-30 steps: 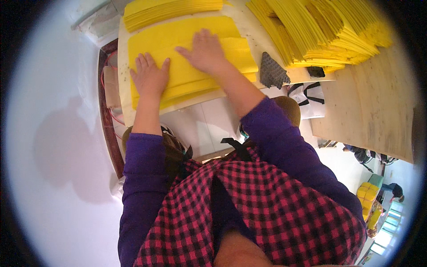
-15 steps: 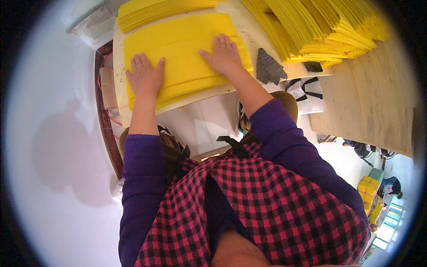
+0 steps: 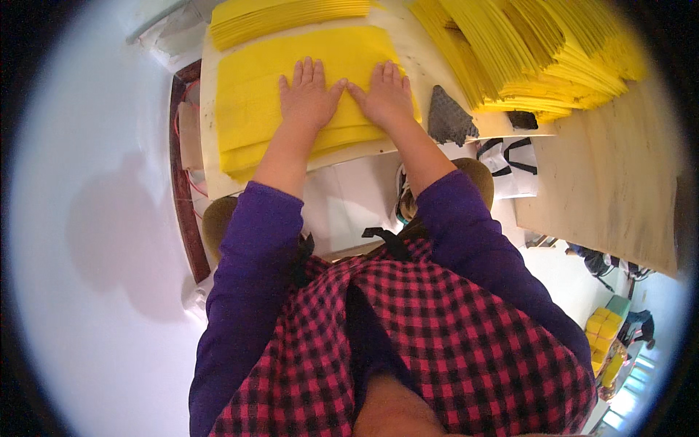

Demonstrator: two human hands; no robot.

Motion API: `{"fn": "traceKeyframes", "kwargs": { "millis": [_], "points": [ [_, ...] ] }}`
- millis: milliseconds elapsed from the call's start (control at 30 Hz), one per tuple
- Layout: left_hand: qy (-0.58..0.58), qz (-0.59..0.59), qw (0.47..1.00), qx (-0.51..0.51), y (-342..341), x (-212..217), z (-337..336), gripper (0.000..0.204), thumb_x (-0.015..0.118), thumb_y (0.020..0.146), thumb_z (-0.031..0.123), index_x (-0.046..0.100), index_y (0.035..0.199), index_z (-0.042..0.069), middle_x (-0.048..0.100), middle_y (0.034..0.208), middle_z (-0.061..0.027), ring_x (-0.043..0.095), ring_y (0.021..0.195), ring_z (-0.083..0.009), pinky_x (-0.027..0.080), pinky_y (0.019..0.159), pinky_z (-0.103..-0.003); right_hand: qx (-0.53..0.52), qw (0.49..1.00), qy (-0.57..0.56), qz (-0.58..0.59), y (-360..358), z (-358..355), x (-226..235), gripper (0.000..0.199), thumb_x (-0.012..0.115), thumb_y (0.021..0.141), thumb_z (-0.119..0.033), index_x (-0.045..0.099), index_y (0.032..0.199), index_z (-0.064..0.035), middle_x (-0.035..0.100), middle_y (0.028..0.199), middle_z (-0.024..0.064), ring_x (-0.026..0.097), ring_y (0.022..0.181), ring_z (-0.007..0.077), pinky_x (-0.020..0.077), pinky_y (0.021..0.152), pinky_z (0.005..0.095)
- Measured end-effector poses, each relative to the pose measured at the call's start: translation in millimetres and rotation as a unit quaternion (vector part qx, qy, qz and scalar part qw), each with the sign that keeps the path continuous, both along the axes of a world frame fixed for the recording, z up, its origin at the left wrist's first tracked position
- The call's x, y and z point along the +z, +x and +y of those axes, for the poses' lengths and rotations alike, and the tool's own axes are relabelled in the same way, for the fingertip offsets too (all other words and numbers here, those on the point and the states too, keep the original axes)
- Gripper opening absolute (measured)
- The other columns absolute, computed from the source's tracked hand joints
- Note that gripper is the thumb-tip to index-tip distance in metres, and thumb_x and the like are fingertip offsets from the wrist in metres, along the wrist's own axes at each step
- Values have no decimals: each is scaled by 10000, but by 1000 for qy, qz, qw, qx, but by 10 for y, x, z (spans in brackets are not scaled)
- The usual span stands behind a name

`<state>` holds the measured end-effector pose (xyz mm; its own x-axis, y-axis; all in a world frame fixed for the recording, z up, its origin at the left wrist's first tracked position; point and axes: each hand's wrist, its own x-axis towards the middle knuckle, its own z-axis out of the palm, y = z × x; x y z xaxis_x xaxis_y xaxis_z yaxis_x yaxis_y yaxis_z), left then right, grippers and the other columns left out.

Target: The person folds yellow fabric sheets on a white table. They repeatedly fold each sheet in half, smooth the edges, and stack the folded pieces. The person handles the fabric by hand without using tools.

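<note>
Two bare hands, both palm-down on some yellow sheets [image 3: 251,80] lying flat near the front edge of a pale wooden bench [image 3: 424,58]. Left hand [image 3: 309,102] sits around the middle of the sheets, right hand [image 3: 387,100] is over by their right edge. Fingers [image 3: 307,71] on both are stretched out straight with small gaps between them, pressed flat rather than curled round anything. The thumbs angle in and their tips are right next to each other; can't tell if they actually touch. A few layers peek out along the near side, so it's more than one sheet.

Just behind that is a folded yellow stack [image 3: 291,20], and off to the right there are bigger yellow piles [image 3: 524,51] with lots of layered edges showing. Near the right hand there's a rough dark grey piece [image 3: 450,116], roughly triangular, plus a smaller black piece [image 3: 522,119] further right.
</note>
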<state>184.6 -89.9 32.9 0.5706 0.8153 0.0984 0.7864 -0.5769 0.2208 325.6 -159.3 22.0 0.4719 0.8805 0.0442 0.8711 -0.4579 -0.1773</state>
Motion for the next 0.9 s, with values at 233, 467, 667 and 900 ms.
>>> {"fn": "traceKeyframes", "kwargs": {
  "millis": [233,467,667,900],
  "points": [
    [-5,46,989,142,-803,-202,316,715,305,935,547,229,1469,77,168,1545,-107,143,1432,-235,123,1133,-508,21,1000,12,-6,20,-12,-51,902,345,881,-643,196,1443,46,146,1529,203,111,1431,293,93,1144,455],
    [25,104,987,122,-1235,-120,546,558,325,964,433,322,1431,128,286,1500,-84,253,1388,-260,214,1091,-544,42,999,20,6,151,27,54,715,407,892,-561,410,1350,-13,364,1421,193,313,1343,309,172,1118,490],
    [41,62,997,30,-1441,71,926,290,488,894,291,645,1073,127,631,1108,-90,579,1035,-313,439,875,-482,96,995,-1,-14,686,141,285,360,561,830,-385,657,1086,-150,646,1099,96,574,1077,282,366,969,507],
    [-140,62,988,28,-1400,292,1314,276,666,783,259,661,1017,112,657,1041,-106,617,980,-285,464,825,-460,150,984,-90,40,1005,388,503,277,693,728,-265,678,951,-101,673,966,118,634,874,290,495,743,394]
  ]
}}
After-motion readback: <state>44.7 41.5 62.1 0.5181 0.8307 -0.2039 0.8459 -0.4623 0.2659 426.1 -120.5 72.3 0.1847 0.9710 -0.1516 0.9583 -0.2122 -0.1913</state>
